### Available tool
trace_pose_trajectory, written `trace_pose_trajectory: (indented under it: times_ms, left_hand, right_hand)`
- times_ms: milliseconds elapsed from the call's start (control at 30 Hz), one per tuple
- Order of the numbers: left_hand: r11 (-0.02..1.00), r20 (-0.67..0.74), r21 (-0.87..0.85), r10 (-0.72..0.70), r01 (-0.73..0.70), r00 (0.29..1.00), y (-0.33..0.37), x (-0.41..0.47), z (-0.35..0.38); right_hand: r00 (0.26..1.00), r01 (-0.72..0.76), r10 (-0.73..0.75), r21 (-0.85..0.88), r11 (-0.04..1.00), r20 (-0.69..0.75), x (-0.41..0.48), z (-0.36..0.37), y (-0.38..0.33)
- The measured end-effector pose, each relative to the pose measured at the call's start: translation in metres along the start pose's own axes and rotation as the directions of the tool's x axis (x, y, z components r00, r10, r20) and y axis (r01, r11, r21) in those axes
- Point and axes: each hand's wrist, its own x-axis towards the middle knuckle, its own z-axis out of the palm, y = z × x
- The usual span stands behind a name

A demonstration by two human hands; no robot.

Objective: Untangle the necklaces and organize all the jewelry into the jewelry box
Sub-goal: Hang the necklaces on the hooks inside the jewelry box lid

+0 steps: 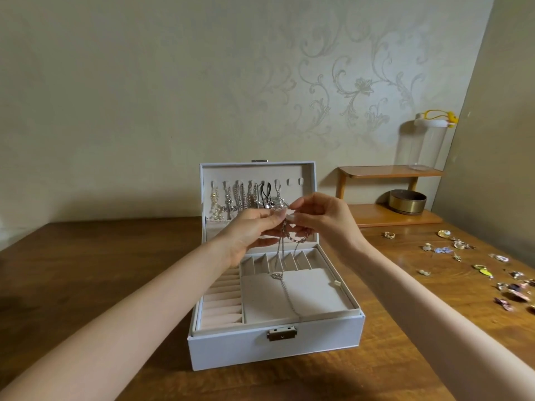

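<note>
Necklace tangle (290, 238) pinched by left grip (251, 232) and right grip (322, 219), both clenched on it; chain (278, 257) hangs below grips into open white jewelry box (246, 346) on bench (86, 256); hung necklaces (233, 199) behind.

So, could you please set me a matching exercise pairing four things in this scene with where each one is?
Things:
1. silver chain
2. hung necklaces
3. loose small jewelry
4. brass tin

Places:
A. lower wooden shelf
B. table, right of the jewelry box
C. hooks inside the lid
D. pinched by left hand and right hand, dangling over the tray

Pairs: 1-D, 2-C, 3-B, 4-A
</note>
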Motion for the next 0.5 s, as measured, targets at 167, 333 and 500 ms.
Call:
trace_pose_trajectory:
  times_ms: [167,333,500]
  left_hand:
    - [0.98,0.002,0.173,0.097,-0.096,0.995,0.001,0.007,-0.001]
    - [0.749,0.159,0.627,0.146,-0.214,0.976,0.01,0.023,0.003]
    - [0.677,0.152,0.696,0.189,-0.24,0.97,0.016,0.04,0.006]
  right_hand:
    - [0.999,-0.008,0.012,-0.098,0.995,0.035,0.005,-0.006,0.007]
    - [0.989,-0.029,0.054,-0.182,0.983,0.138,0.011,-0.01,0.015]
    - [0.976,-0.118,0.146,-0.17,0.978,0.161,0.024,-0.014,0.02]
